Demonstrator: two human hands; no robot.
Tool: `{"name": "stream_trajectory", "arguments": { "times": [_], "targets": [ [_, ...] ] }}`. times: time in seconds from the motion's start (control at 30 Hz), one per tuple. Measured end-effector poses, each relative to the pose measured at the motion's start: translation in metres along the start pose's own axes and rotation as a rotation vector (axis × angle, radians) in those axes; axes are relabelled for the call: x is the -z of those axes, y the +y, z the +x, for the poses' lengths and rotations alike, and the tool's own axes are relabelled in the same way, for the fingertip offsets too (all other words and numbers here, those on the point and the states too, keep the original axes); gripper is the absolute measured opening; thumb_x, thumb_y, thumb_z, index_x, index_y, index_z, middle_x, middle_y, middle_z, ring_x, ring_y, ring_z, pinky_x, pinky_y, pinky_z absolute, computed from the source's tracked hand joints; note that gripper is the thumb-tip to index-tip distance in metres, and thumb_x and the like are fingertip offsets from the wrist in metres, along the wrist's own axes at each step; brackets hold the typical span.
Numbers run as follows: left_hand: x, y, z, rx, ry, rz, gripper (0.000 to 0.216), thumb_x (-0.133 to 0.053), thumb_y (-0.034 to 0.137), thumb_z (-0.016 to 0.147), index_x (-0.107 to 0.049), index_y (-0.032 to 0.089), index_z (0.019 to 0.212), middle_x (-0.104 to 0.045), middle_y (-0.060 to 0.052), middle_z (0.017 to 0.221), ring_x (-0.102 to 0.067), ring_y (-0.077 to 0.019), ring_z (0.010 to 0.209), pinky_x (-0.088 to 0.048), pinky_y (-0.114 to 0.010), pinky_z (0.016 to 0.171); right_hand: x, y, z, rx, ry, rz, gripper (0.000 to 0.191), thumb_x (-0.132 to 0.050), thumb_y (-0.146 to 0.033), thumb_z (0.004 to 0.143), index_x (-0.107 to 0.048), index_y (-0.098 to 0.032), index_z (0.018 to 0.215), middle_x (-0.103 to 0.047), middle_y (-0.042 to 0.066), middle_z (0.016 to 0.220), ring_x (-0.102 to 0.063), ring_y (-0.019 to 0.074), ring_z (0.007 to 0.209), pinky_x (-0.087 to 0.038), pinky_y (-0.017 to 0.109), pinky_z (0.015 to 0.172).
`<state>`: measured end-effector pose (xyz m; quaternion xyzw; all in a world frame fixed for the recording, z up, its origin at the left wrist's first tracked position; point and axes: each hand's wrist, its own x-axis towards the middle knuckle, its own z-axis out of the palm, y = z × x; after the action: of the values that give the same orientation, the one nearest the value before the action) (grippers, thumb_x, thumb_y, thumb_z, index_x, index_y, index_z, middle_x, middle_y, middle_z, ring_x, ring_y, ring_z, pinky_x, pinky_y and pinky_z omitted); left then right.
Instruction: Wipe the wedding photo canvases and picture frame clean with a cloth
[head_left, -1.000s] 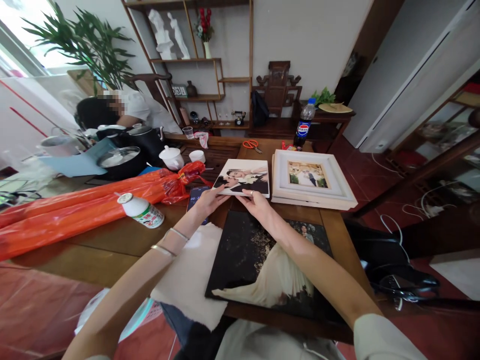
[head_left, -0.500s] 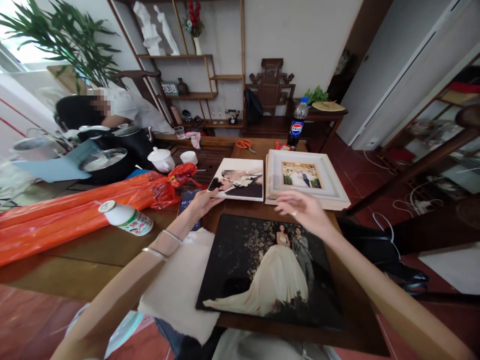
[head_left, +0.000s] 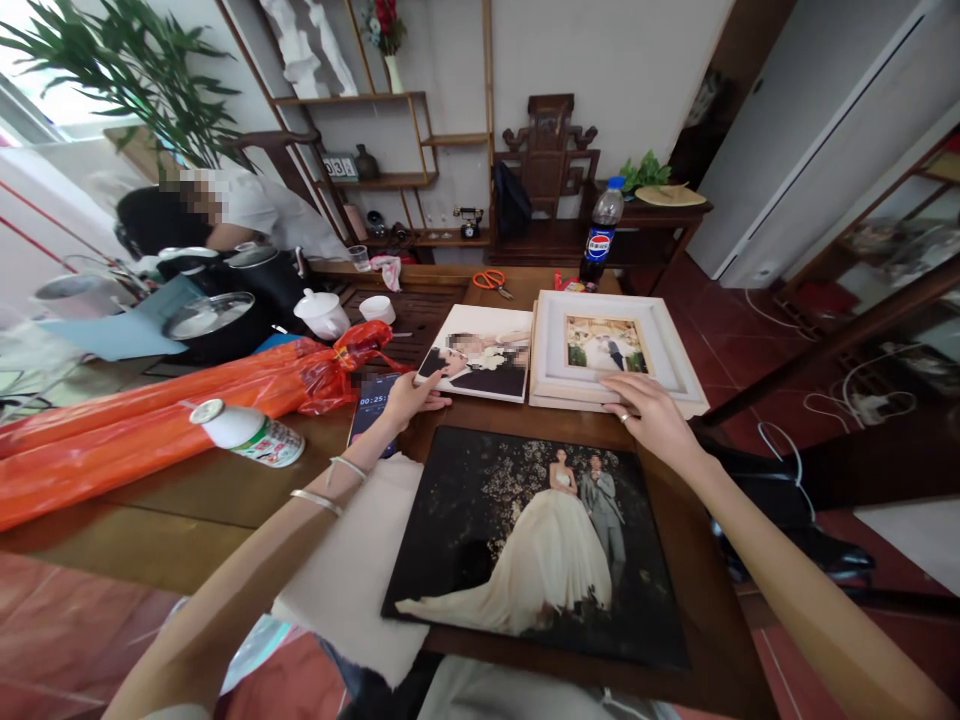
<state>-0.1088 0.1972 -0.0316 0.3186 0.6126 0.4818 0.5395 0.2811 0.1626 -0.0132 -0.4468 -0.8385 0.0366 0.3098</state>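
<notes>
Bent fingers of the left hand touch the small picture and those of the right hand touch the white frame beside it on the table, grip hard to tell, perhaps straightening both, which needs gentle pushes.

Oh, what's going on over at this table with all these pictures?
Someone is handling photos with bare hands. The left hand touches the near left corner of a white-edged photo panel, while the right hand rests on the near edge of the white picture frame beside it. A larger, dark wedding photo panel lies untouched, closest to the person. Orange-handled scissors and a Pepsi bottle are farther back.
</notes>
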Motion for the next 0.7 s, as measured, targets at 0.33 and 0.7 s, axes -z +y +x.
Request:
{"name": "stream_trajectory", "arguments": {
  "times": [0.33,0.7],
  "targets": [
    [0.004,0.014,-0.002,0.029,0.023,0.447,0.027,-0.081,0.026,0.070,-0.057,0.018,0.080,-0.057,0.002,0.044,-0.057,-0.0177,0.031,-0.040,-0.020,0.038,0.011,0.002,0.006,-0.015,-0.042,0.023,0.030,-0.059,-0.018,0.082,-0.069,-0.023,0.110,-0.071,0.009,0.111,-0.064,0.0276,0.106,-0.047,0.047,0.097],
    [0.007,0.024,-0.002,0.060,-0.035,0.725,0.030,-0.076,0.035,0.076,-0.056,0.016,0.088,-0.061,-0.001,0.052,-0.069,-0.0228,0.054,-0.050,-0.023,0.052,0.011,0.006,0.008,0.013,-0.058,0.009,0.028,-0.060,-0.020,0.084,-0.070,-0.022,0.110,-0.072,0.009,0.111,-0.065,0.0271,0.103,-0.050,0.045,0.092]
  ]
}}
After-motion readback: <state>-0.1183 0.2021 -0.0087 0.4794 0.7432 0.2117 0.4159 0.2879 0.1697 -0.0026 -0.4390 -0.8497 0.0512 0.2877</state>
